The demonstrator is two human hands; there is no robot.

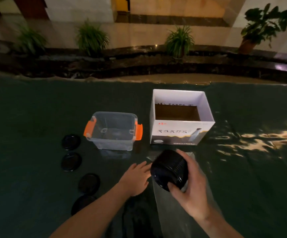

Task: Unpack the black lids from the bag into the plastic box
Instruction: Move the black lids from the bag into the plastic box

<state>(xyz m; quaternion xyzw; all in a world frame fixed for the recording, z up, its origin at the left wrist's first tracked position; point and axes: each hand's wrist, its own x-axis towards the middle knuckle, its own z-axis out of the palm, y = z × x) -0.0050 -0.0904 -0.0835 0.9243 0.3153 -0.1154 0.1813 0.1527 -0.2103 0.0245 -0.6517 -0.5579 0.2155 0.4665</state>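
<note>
Item 1. Four loose black lids, flat on the dark green cloth (27,152), at left: the farthest (71,142) just left of the plastic box, the second (71,161) nearer the viewer, the third (89,183) and the nearest one (82,204) stepping right toward the left forearm. Each lies apart from its neighbours. Bare cloth extends leftward to the frame edge.

Item 2. Clear plastic box (112,131), orange latches on both short sides, open top, upright, nothing visible inside. A strip of cloth separates it from the cardboard box.

Item 3. Left hand (135,179), palm down, fingers spread and extended, gripping nothing; fingertips at or against the left face of the lid stack, contact not certain.

Item 4. Stack of black lids (169,170), tilted on its side, held above the cloth in front of both boxes, within the mouth of a clear plastic bag (170,213) that trails toward the viewer.

Item 5. Right hand (190,191), wrapped around the stack, thumb on the near side, fingers over the far side.

Item 6. White cardboard box (182,133), open top, upright, right of the plastic box. Cloth to its right is wrinkled and unoccupied.
</note>
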